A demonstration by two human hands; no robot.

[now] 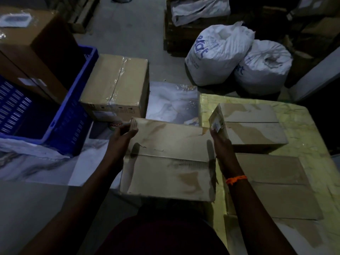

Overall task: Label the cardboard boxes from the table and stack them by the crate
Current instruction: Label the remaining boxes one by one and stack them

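A dim storeroom with a grey floor is lying under a yellowish bench [312, 126] that is filling the 3 to 5 o'clock side of the view. At the centre, a person is holding a held cardboard box [169, 159] off the bench's left edge, gripping it from both sides. The left hand [127, 132] is clamping the box's far-left corner, fingers [134, 124] curling over the top edge and pressing together. The right hand [219, 137] is pressing against the right side, and it is also pinching something small and pale, too blurred to identify; an orange wristband [236, 179] is circling that wrist. Two more boxes are resting on the bench: a far box [253, 124] at 2 o'clock and a near box [276, 184] at 4 o'clock. At 9 o'clock a blue crate [60, 115] is sitting on the floor, with a taped box [117, 83] just beside it at 11 o'clock. Two white sacks [237, 59] are standing at 1 o'clock.
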